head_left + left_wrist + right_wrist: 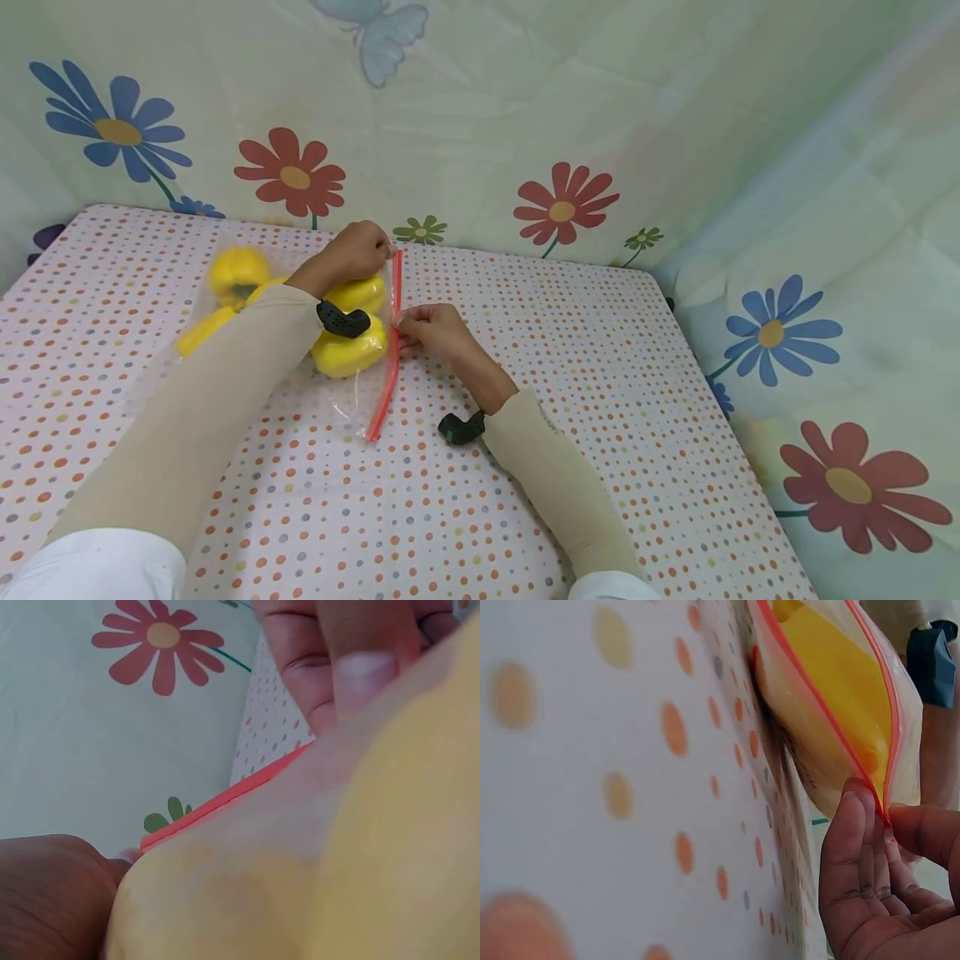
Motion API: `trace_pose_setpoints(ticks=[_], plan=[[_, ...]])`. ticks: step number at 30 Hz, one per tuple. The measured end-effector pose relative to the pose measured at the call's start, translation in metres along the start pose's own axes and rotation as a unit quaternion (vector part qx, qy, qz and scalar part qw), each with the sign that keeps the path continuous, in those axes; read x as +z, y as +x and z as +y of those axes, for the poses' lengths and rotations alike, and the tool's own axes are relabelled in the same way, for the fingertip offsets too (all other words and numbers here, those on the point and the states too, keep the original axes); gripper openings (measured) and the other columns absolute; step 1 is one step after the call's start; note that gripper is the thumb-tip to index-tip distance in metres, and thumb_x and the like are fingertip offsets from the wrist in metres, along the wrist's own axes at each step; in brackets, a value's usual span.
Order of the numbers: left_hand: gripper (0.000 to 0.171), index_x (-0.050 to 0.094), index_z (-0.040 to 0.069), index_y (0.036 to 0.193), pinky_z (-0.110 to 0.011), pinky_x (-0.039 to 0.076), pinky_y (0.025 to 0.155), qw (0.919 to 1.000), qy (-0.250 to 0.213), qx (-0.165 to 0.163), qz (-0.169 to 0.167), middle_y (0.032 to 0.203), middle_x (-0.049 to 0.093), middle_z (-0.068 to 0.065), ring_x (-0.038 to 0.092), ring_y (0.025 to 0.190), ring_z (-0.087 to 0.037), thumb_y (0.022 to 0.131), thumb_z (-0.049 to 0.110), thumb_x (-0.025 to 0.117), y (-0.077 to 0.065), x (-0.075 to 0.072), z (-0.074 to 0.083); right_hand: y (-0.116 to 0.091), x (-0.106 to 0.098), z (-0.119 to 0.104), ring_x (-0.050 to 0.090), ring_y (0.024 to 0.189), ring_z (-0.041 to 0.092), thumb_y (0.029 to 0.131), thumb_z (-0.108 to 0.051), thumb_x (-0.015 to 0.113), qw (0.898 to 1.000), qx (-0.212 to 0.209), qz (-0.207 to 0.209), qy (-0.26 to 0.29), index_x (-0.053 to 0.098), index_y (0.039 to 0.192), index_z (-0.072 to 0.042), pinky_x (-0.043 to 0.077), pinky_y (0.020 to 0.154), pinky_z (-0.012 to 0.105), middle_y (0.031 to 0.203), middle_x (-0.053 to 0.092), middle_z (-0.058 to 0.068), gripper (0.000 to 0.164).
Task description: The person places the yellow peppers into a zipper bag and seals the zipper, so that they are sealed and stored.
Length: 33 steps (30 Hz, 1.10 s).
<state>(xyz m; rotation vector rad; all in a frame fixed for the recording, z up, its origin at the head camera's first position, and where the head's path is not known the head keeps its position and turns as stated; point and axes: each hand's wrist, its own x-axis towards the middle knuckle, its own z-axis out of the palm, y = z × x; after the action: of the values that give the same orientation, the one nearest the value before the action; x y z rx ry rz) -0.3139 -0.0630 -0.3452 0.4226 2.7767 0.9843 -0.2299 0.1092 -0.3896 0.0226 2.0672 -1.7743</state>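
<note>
Clear zip bag flat on dotted table, mid-left, yellow peppers inside. Left hand curled over far end of red zip strip, pinning bag so it can't slide. Right hand fingertips pinch strip mid-length; right wrist view shows seal still gaping beyond pinch, closed at fingers. Flower-print sheet behind.
</note>
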Motion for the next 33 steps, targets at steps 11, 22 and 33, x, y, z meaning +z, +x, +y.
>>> trace_pose_setpoints(ticks=[11, 22, 33], plan=[[0.031, 0.065, -0.003, 0.117, -0.039, 0.046, 0.078, 0.9999, 0.014, -0.001, 0.009, 0.104, 0.061, -0.016, 0.053, 0.085, -0.030, 0.102, 0.018, 0.047, 0.001, 0.000, 0.000, -0.014, 0.004, 0.005, 0.066, 0.062, 0.019, 0.094, -0.005, 0.061, 1.000, 0.021, -0.020, 0.006, 0.061, 0.104, 0.008, 0.057, 0.064, 0.033, 0.079, 0.067, 0.016, 0.016], [0.032, 0.064, -0.004, 0.119, -0.038, 0.045, 0.077, 0.9997, 0.005, -0.008, 0.024, 0.104, 0.060, -0.017, 0.052, 0.086, -0.031, 0.102, 0.018, 0.047, 0.002, -0.003, -0.002, -0.031, 0.003, 0.011, 0.068, 0.062, 0.020, 0.094, -0.006, 0.062, 0.998, 0.044, -0.040, -0.024, 0.063, 0.103, 0.005, 0.057, 0.065, 0.034, 0.082, 0.070, 0.017, 0.015], [0.033, 0.064, -0.004, 0.117, -0.037, 0.044, 0.073, 0.9994, 0.005, -0.014, 0.032, 0.099, 0.059, -0.016, 0.052, 0.084, -0.030, 0.102, 0.020, 0.047, 0.002, -0.004, -0.003, -0.046, 0.003, 0.017, 0.069, 0.063, 0.022, 0.091, -0.005, 0.067, 0.993, 0.077, -0.087, -0.026, 0.064, 0.096, 0.005, 0.057, 0.065, 0.037, 0.080, 0.070, 0.021, 0.012]])
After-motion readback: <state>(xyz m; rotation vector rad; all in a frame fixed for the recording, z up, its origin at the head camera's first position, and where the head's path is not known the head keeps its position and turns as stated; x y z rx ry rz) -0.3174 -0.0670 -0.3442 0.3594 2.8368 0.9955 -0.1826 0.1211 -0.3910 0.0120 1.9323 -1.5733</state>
